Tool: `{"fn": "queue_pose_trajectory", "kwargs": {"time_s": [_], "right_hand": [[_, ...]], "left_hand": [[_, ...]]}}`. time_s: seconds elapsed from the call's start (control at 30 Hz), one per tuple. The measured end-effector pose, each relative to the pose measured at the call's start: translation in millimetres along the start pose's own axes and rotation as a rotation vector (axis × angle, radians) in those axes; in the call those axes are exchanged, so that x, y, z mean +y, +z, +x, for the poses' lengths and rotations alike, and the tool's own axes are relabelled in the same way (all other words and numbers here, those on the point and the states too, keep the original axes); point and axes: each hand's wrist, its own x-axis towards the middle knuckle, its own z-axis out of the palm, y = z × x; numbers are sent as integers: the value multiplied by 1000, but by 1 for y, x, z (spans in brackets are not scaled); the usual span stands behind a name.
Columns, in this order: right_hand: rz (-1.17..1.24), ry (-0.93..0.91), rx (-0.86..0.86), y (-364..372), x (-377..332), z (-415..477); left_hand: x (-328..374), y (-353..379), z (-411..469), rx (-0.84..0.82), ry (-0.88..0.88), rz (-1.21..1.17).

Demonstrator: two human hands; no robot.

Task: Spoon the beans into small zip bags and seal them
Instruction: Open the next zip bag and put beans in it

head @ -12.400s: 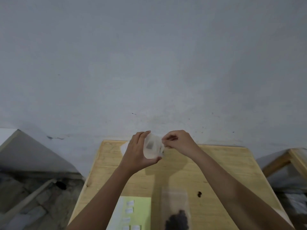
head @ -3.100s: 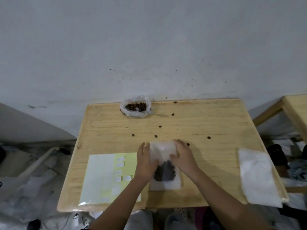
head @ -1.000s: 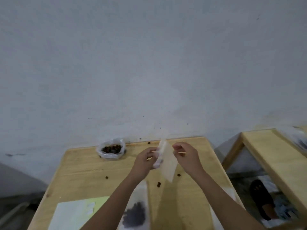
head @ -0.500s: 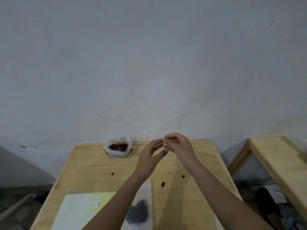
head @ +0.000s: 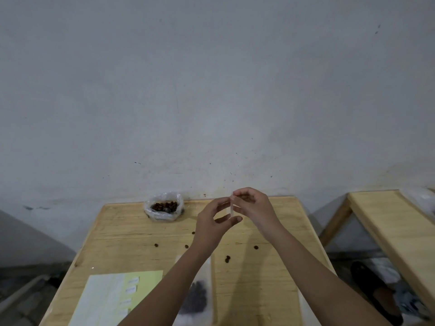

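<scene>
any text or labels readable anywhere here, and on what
None can be read.
Small white labels on the yellow-green sheet: marks show, but they are too small and blurred to read.
Filled zip bag and bag of beans: no print visible.

empty zip bag (head: 232, 207): edge-on, pinched above table | filled bag (head: 197, 300): flat, near edge | open beans bag (head: 164, 206): far edge | loose beans (head: 227, 259): scattered mid-table

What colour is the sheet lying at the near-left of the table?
The sheet is pale yellow-green with small white labels on it, seen in the head view.
</scene>
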Motion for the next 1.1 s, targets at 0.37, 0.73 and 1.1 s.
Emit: {"fn": "queue_pose_trajectory", "kwargs": {"time_s": [0.37, 0.73, 1.1], "right_hand": [[200, 93, -36, -11, -1, -4], [123, 97, 30, -19, -2, -2], [-340, -133, 252, -7, 10, -2]], "left_hand": [[6, 2, 1, -52, -12, 18], [3, 12, 5, -79, -6, 42], [-9, 22, 8, 98, -20, 48]]}}
